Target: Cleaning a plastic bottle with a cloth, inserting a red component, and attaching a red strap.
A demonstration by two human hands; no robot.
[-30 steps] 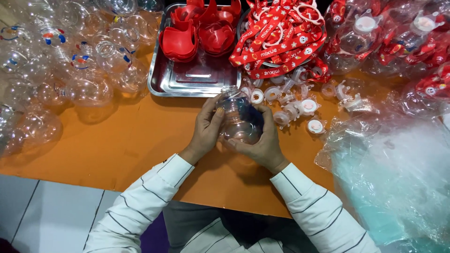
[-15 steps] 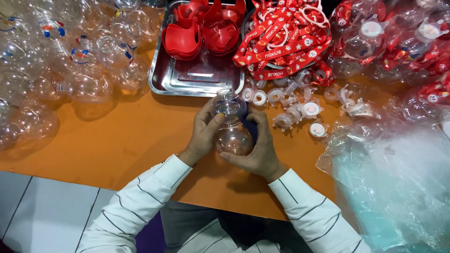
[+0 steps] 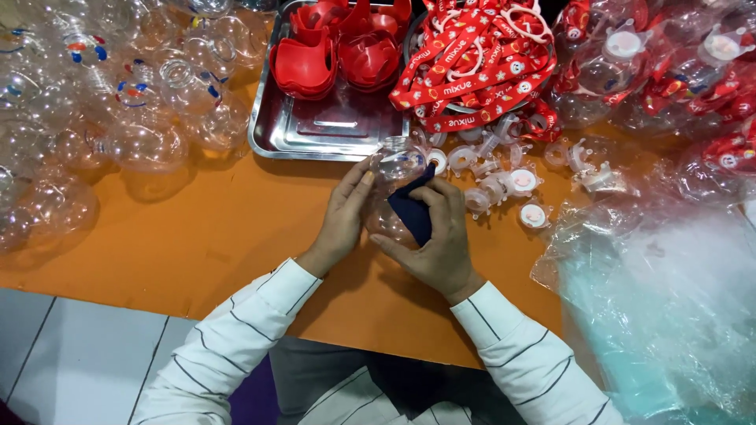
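Far left of the orange worktop [image 3: 181, 260]: heap of clear round plastic bottles with printed faces [image 3: 118, 118], running up to the back-left corner. Next right, at the back edge: shiny steel tray [image 3: 331, 134], red plastic cup-shaped pieces [image 3: 339, 51] piled in its far half, near half bare.

Centre, just in front of the tray's near edge: clear two-bulb plastic bottle [image 3: 394, 185], held between both hands. Long axis runs front-to-back, neck end toward the tray, round base toward the person.

Left hand [image 3: 342, 220]: fingers closed around the bottle's left flank, thumb up near the neck bulb. Right hand [image 3: 437, 232]: curled against the right flank, pressing a dark navy cloth [image 3: 411, 211] onto the lower bulb. Bottle sits between the two palms, so neither hand is nearer; cloth contact is on the right-hand side only.

Right of the hands: scatter of small white and clear caps and fittings [image 3: 504, 185] on the worktop. Behind them: tangle of red printed lanyard straps [image 3: 472, 63]. Back-right corner: more clear bottles with red straps already on [image 3: 669, 71]. Front-right edge: crumpled clear plastic bags [image 3: 669, 315].
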